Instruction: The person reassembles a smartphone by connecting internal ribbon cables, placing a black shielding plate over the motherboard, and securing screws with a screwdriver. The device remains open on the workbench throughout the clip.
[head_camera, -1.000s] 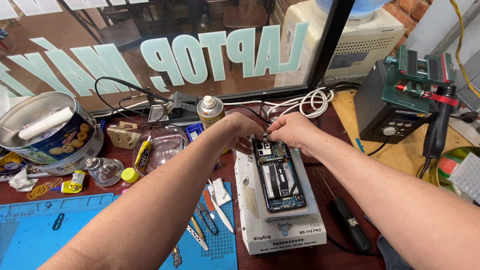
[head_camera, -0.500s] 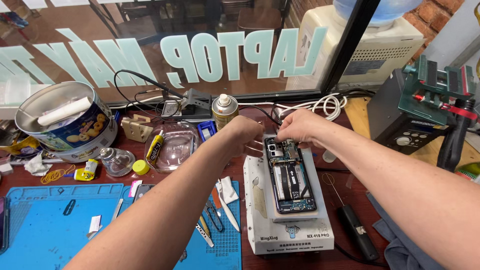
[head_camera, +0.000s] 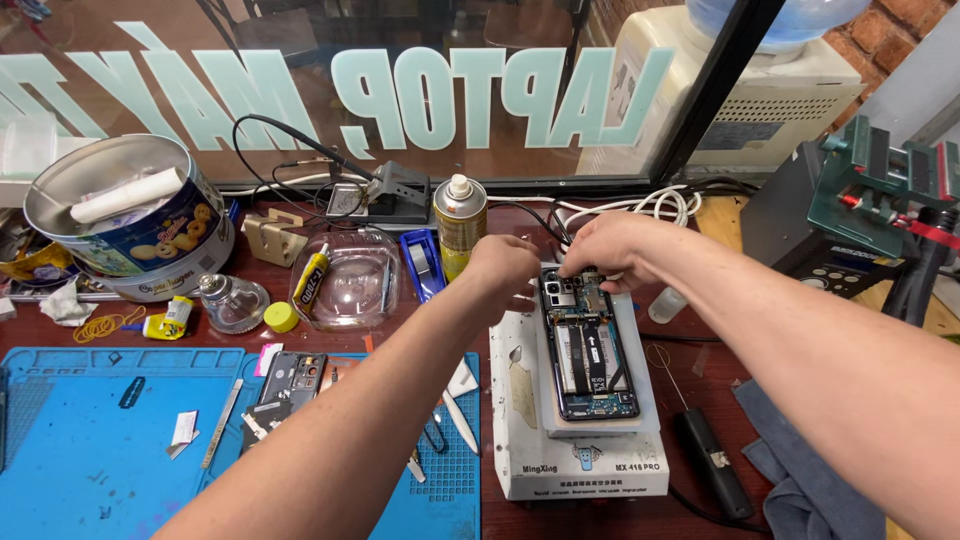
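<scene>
Both hands met at the top end of the opened smartphone (head_camera: 589, 350), which lay back-cover-off on the white heating pad (head_camera: 575, 440) in front of me. Right hand (head_camera: 610, 250) was curled with its fingertips pinched down at the phone's upper edge, by the camera module; whether anything small sat between them I could not tell. Left hand (head_camera: 503, 266) was loosely fisted just to the left of that same corner, knuckles up, touching or nearly touching the frame; its fingers were hidden from me, so I could not tell its hold either. The rest of the phone, with its exposed board and flex cables, stretched toward me from under both hands.

Just behind my left hand stood a spray can (head_camera: 459, 222), with a blue tape dispenser (head_camera: 422, 264) beside it and a clear glass bowl (head_camera: 346, 280) further left. A black-handled screwdriver (head_camera: 708, 458) lay right of the pad. On the blue work mat (head_camera: 90, 450) to my left rested a detached phone part (head_camera: 290, 378), and a round biscuit tin (head_camera: 130, 215) sat at the far left.
</scene>
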